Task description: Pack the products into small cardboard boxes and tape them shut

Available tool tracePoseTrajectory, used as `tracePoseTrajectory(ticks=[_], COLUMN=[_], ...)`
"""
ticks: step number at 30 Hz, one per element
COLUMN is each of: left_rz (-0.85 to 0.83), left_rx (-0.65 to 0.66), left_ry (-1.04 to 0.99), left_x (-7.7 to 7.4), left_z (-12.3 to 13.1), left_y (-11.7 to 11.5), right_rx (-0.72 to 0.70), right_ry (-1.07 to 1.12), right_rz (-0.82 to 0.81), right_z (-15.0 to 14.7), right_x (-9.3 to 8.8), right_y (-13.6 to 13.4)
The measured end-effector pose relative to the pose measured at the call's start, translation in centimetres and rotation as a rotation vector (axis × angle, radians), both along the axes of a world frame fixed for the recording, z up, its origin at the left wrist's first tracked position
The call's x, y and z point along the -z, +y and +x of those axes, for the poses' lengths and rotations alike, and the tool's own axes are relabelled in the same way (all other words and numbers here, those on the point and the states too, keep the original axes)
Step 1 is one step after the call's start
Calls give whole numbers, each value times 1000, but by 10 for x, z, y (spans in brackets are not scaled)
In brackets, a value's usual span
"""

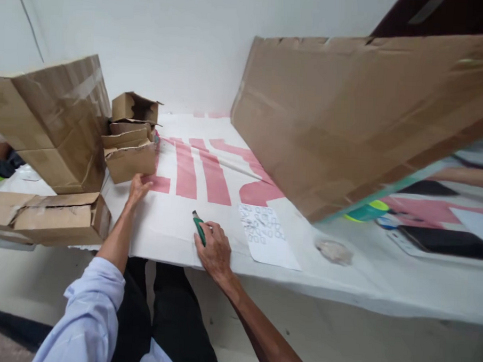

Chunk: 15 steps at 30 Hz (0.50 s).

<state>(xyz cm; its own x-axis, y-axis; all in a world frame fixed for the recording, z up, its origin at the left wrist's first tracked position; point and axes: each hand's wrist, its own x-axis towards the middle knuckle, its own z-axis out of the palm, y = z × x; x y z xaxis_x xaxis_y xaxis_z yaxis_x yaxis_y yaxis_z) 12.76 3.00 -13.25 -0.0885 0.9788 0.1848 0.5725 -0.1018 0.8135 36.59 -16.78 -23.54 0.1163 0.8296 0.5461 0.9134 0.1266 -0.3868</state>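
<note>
My right hand (215, 250) is closed around a green box cutter (200, 229), its tip pointing forward and left above the white table covering (159, 236). At the near lower edge of a small open cardboard box (130, 163) is my left hand (137, 191), thumb apart from the fingers; whether it presses on the box I cannot tell. Behind that box sits another small open carton (135, 108), flaps up. A paper sheet with small drawn shapes (269, 235) lies to the right of my right hand.
Large taped cartons (63, 125) and a long low box (59, 216) stand on the left. A big cardboard panel (348, 111) leans at the right. Beyond it are a crumpled clear plastic piece (334, 252), a green tape roll (367, 210) and a dark phone (449, 242).
</note>
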Motion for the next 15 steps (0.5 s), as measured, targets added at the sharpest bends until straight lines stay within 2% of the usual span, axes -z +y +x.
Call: tracePoseTrajectory(ticks=[4,6,8,11,13,15], left_rz=[58,93,189,364,377,291], left_rx=[104,164,266,336,350,322], left_ry=[55,74,136,310,448,618], left_x=[3,-6,-26,-71,-102,-127], left_z=[4,-2,-19,-62,-98,-133], left_y=[-73,-116,-155,-194,-204,-202], right_rx=[0,-4,-5,1,4,5], right_ry=[-6,-9,-16,-27,-27,-23], right_rz=[16,16,12,4,-1,-3], right_z=[1,1,1,0,-1,-3], right_x=[5,7,9,11,11,10], right_y=[-1,-1,-1,1,2,4])
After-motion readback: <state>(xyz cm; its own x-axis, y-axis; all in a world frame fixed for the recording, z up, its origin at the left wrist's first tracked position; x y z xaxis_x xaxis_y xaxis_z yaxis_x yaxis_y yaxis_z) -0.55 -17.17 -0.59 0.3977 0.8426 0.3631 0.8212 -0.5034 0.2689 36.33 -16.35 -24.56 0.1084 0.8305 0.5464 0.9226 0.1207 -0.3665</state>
